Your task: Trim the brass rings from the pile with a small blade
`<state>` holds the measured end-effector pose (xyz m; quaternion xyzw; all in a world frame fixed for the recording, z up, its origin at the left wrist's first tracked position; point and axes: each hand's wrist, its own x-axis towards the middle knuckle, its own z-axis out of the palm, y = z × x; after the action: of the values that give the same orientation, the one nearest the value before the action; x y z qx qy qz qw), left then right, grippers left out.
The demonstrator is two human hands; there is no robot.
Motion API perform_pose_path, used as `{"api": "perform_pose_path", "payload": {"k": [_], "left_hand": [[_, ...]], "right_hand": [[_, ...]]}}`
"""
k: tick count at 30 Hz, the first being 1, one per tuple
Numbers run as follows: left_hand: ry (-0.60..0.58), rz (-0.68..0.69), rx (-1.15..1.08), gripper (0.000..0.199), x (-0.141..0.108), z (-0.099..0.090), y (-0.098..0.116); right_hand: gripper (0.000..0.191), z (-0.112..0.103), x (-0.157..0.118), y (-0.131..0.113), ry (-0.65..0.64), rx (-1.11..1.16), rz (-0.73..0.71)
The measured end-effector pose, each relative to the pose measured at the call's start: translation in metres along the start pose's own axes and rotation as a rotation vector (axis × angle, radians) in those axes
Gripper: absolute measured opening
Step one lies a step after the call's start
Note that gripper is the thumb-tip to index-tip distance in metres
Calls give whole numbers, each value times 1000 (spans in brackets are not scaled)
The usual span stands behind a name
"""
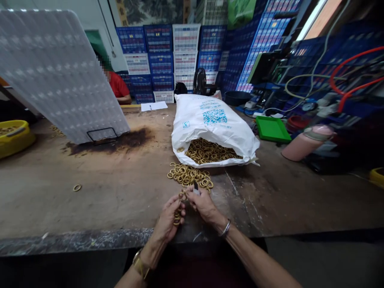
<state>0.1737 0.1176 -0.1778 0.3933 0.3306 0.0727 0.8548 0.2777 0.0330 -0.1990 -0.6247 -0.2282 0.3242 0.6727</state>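
My left hand [170, 216] is closed around several brass-coloured rings [177, 219], stacked along the fingers near the table's front edge. Beside it, my right hand [204, 205] is closed on a small tool [196, 189] with a pale body and a black end; its exact kind is unclear. The right fingertips meet a ring at the top of the left hand's stack; whether they pinch it too I cannot tell. Just beyond the hands lies a loose pile of rings [189, 175], spilling from the mouth of a white woven sack [198, 116] full of more rings.
One single ring [77, 187] lies on the wooden table [120, 204] at left. A white ribbed panel [60, 76] leans on a black wire stand, near a yellow basin [15, 138]. Rightward are a green tray [273, 129] and pink bottle [307, 143]. A person in red [118, 86] sits behind.
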Motion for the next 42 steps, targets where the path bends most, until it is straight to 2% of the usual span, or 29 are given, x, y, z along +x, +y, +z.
{"api": "perform_pose_path", "payload": {"k": [3, 6, 8, 12, 16, 19, 23, 27, 29, 33, 35, 38, 42], "left_hand": [[-33, 22, -22, 48, 1, 6, -1], [21, 107, 18, 44, 2, 6, -3], [77, 183, 151, 41, 1, 3, -3], [200, 320, 520, 33, 1, -4, -1], [173, 395, 685, 29, 4, -7, 0], [163, 362, 709, 30, 5, -7, 3], [212, 242, 624, 34, 8, -8, 10], [233, 202, 634, 40, 15, -6, 18], [212, 204, 659, 49, 18, -3, 21], [214, 305, 679, 61, 16, 0, 22], [164, 314, 666, 56, 12, 0, 19], [52, 257, 652, 47, 7, -2, 12], [117, 300, 636, 38, 5, 0, 5]], "right_hand": [[37, 7, -6, -3, -94, 334, 126], [40, 8, -8, -1, -123, 429, 172], [39, 7, -6, 2, -101, 374, 162], [36, 1, 0, 7, 7, 90, 90], [33, -1, 4, 7, -20, -167, -37], [28, 0, 5, 4, -31, -234, -76], [28, -3, 7, 3, 92, -249, -76], [30, -9, 6, 7, 169, -265, -90], [29, -11, 4, 9, 160, -267, -112], [28, -11, -1, 11, 107, -278, -145], [27, -10, -4, 11, 75, -286, -158], [26, -7, -6, 9, 35, -277, -178], [27, -2, -6, 5, 16, -227, -101]]}}
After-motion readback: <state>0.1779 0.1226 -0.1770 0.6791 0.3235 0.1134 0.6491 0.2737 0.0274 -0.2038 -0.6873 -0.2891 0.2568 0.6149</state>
